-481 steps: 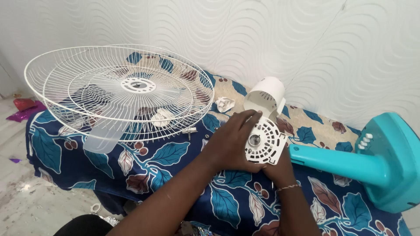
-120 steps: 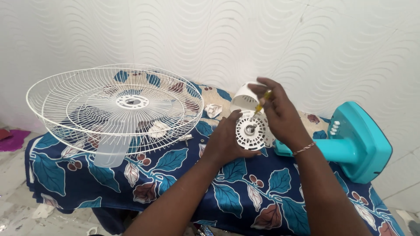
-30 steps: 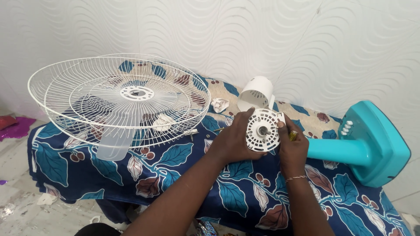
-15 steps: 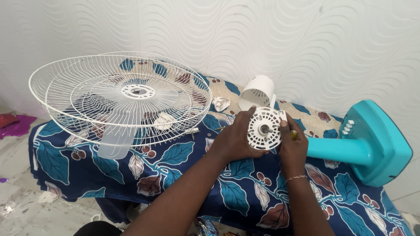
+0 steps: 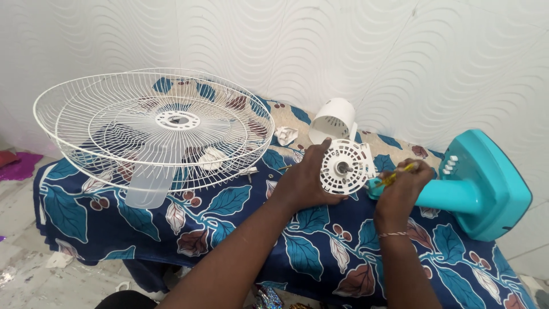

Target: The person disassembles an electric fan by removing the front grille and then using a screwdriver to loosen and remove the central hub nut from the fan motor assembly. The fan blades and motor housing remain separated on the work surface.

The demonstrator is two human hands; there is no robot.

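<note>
Patterned cloth [image 5: 320,252]: motor housing [image 5: 343,167] in left hand [image 5: 302,182] grip, right hand [image 5: 399,189] beside

Left hand [image 5: 302,183] curled, thumb up, gripping. Right hand [image 5: 398,189] closed in a loose fist, wrist bent. Both forearms reach forward.

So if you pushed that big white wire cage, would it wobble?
Probably. The cage is thin open wire, so it is likely light and slides easily on the cloth. It sits tilted on things under it, so it may rock. The wires might bend if pressed.
</note>
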